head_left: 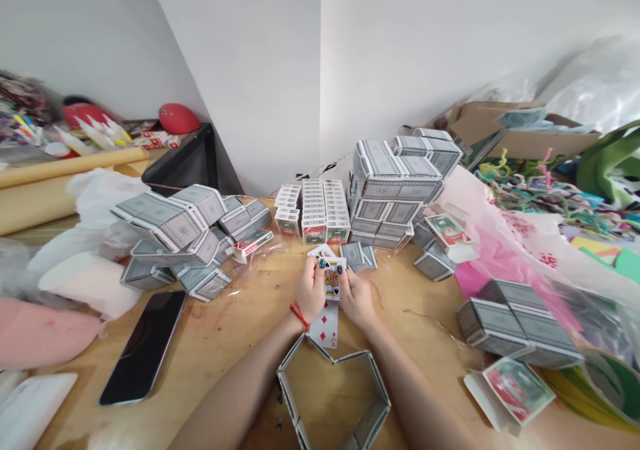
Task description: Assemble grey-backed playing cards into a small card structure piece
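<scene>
My left hand (310, 291) and my right hand (356, 297) meet over the middle of the wooden table (240, 330), both closed on a face-up court playing card (331, 279) held between them. A red string circles my left wrist. Under the hands lies a face-up diamonds card (325, 326). More loose cards (359, 255) lie just beyond the fingers. In front of me, between my forearms, stands a heart-shaped wall of folded cards (334, 397).
Stacked card decks (316, 211) and grey card cartons (395, 183) stand behind the hands. More cartons (175, 230) are heaped at left, others (515, 323) at right. A black phone (145, 345) lies at left. Plastic bags, paper rolls and craft clutter crowd both edges.
</scene>
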The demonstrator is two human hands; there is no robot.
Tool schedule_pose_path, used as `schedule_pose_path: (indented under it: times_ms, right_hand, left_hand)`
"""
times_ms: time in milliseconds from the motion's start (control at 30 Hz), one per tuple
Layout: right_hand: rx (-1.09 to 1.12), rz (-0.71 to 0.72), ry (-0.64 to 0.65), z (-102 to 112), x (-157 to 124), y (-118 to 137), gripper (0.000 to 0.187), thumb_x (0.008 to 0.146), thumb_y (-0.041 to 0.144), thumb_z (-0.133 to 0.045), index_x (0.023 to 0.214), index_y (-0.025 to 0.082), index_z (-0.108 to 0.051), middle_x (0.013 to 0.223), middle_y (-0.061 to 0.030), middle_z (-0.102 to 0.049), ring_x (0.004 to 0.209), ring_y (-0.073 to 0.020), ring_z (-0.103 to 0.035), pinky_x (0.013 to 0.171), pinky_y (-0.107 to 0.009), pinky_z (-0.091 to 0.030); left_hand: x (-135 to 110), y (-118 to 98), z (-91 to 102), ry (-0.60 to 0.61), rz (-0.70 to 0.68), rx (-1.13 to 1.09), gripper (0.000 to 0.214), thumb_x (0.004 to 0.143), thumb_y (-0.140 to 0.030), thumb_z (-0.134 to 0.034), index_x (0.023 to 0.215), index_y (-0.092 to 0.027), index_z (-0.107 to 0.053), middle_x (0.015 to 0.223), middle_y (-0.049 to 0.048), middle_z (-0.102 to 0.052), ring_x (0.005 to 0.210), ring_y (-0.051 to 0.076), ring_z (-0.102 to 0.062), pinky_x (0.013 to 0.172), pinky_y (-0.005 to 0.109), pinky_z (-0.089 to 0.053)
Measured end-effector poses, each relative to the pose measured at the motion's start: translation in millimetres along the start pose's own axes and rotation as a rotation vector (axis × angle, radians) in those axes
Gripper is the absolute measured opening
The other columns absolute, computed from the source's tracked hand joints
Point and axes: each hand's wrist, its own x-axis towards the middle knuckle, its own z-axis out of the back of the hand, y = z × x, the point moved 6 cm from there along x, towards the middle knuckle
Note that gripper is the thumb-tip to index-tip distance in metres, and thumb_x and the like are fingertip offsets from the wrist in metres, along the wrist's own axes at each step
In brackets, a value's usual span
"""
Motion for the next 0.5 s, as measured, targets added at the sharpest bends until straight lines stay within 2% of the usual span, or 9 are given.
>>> schedule_pose_path:
  times_ms: [233, 500]
  right_hand:
    - [0.029, -0.032, 0.009, -2.7, -2.0, 0.4, 0.043, 0.085, 0.048, -0.031, 0.052, 0.021, -0.034, 0.044, 0.0030, -0.038, 0.042, -0.0108, -0.036, 0.043, -0.023, -0.025]
    - [0.178, -0.067, 0.005, -3.0, -4.2, 2.6, 0.045, 0.085, 0.049, -0.032, 0.051, 0.020, -0.034, 0.044, 0.0031, -0.037, 0.043, -0.0098, -0.033, 0.042, -0.022, -0.026]
  left_hand:
    - [-0.4, -2.6, -0.8, -0.033, 0.011, 0.090, 0.019, 0.085, -0.030, -0.037, 0.071, -0.019, -0.041, 0.064, -0.0010, -0.047, 0.060, 0.013, -0.045, 0.057, 0.024, -0.034]
    - [-1.3, -1.9, -0.5, -0.027, 0.034, 0.039, 0.029, 0.084, -0.039, -0.038, 0.066, -0.018, -0.046, 0.060, -0.0001, -0.050, 0.056, 0.012, -0.044, 0.054, 0.024, -0.032]
